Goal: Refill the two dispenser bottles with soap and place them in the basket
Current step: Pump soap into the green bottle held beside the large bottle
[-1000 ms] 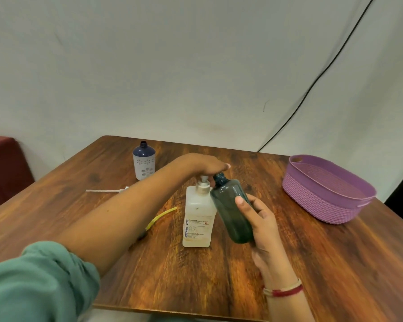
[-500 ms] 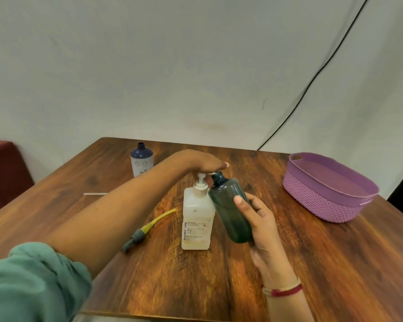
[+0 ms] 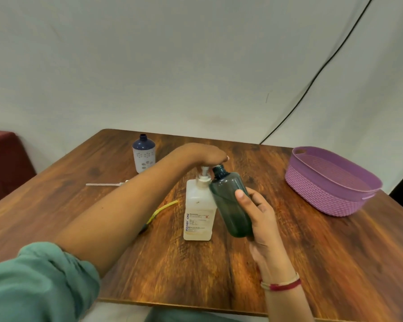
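- Two hands work near the middle of a wooden table (image 3: 172, 263), seen from the person's own head. Take the near edge as 6 o'clock.
- Reaching in from 7 o'clock with a green sleeve pushed up, the left hand (image 3: 205, 156) lies palm-down on the head of a white soap pump bottle (image 3: 199, 212) standing at the centre. Its fingers look fairly flat, pressing rather than gripping.
- Coming from 5 o'clock, the right hand (image 3: 261, 217) wraps fingers and thumb round a dark teal bottle (image 3: 233, 205). The bottle is lifted off the table and tilted, so its open neck leans toward 11 o'clock, right beside the pump's spout. Whether the spout sits over the neck cannot be told, because the left hand hides it.
- At 11 o'clock a second dispenser, a blue and white bottle (image 3: 144, 156), stands uncapped and well apart.
- At 2 o'clock sits a purple basket (image 3: 323, 196), with nothing visible inside.
- Toward 9 o'clock lie a white pump tube (image 3: 102, 184) and a yellow pump tube (image 3: 161, 209). The yellow one is partly behind the left forearm.
- To do this step well, as I judge it, hold the teal neck steady right under the spout. Press straight down so the soap bottle does not tip, and use slow, full strokes. Watch the level through the tinted wall to avoid drips.
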Motion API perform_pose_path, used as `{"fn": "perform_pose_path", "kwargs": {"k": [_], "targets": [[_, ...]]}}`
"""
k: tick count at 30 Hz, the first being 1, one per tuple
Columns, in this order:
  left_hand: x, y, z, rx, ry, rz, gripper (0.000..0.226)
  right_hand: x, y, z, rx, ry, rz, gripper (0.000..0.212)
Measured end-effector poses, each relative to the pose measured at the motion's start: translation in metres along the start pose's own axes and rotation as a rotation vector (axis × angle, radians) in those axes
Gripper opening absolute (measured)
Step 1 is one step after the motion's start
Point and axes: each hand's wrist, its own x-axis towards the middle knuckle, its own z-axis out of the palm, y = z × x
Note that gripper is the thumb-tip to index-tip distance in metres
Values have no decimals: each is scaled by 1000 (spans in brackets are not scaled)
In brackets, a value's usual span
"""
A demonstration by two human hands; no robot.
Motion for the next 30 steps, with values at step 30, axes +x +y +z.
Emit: {"fn": "perform_pose_path", "kwargs": {"k": [30], "targets": [[2, 1, 4, 4, -47, -13, 32, 4, 4, -4, -25, -17, -10, 52]]}}
